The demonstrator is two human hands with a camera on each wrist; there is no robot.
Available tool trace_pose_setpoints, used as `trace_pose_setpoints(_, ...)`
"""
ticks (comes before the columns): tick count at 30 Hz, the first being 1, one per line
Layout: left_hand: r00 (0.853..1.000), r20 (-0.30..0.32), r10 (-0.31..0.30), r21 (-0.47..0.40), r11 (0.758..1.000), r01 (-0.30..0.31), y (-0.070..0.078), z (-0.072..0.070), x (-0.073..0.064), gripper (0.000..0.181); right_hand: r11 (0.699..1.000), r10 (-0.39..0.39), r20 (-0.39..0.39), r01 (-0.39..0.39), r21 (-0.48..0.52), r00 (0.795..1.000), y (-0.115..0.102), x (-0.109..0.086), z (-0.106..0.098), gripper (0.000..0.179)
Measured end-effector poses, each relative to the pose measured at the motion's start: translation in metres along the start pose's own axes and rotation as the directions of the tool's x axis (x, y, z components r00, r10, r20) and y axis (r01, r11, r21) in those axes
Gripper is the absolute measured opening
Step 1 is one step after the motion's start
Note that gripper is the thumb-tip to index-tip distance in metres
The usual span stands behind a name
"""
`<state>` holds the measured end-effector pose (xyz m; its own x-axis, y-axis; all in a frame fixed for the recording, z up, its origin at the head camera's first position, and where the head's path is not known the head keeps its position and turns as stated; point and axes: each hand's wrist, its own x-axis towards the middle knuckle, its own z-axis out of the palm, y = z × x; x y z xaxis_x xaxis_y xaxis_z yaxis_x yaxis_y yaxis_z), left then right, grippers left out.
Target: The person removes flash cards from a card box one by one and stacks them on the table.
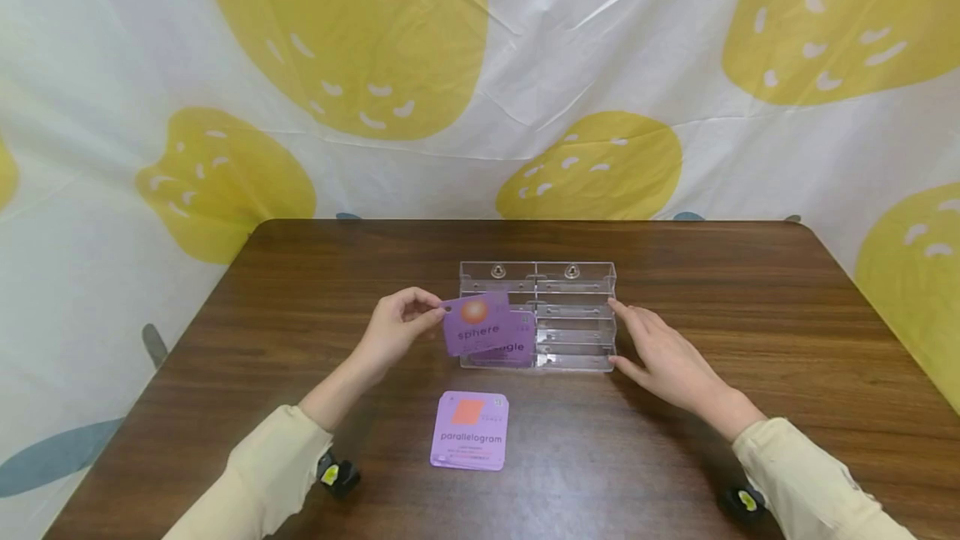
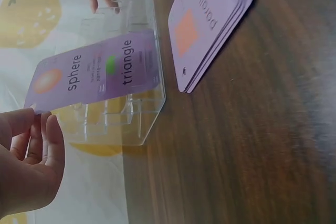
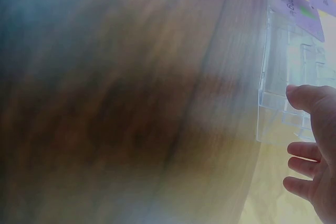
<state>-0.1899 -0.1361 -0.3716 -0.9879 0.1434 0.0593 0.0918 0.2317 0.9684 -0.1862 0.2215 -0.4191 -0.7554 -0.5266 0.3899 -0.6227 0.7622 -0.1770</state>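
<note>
Left hand (image 1: 399,325) pinches the sphere card (image 1: 478,325) by its left edge, thumb against fingers. Card is tilted, over the left side of the clear rack (image 1: 576,319), partly covering the triangle card (image 1: 521,337) in the head view; can't tell if it touches the rack. Triangle card stands in the rack's front left slot. Right hand (image 1: 667,357) has fingers extended, not gripping, thumb and a fingertip at the rack's right side, probably steadying it. Stack (image 1: 469,433), parallelogram on top, lies on the table (image 1: 345,265) in front. Step looks like slotting sphere behind triangle; next move calls for levelling the card and lowering its bottom edge into a slot.
</note>
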Motion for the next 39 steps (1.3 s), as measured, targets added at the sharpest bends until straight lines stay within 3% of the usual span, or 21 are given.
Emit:
trace_pose_setpoints(8,0.999,0.043,-0.013,0.026,1.0,0.012,-0.002,-0.004,-0.021,0.015,1.0,0.001,-0.002,-0.001,0.001,1.0,0.001,-0.001,0.001,0.075)
trace_pose_setpoints(18,0.985,0.159,-0.063,0.009,0.998,0.062,-0.015,-0.005,-0.045,0.017,1.0,0.009,0.005,-0.009,-0.002,1.0,0.0,-0.001,0.001,0.075)
trace_pose_setpoints(29,0.956,0.252,-0.148,-0.023,0.987,0.159,-0.027,0.004,-0.053,0.022,1.0,0.003,0.002,-0.003,-0.004,1.0,0.0,0.0,0.0,0.075)
trace_pose_setpoints(39,0.941,0.251,-0.227,0.005,0.973,0.233,-0.034,0.004,-0.056,0.022,1.0,0.025,0.037,-0.024,-0.005,0.999,-0.002,0.0,-0.001,0.073)
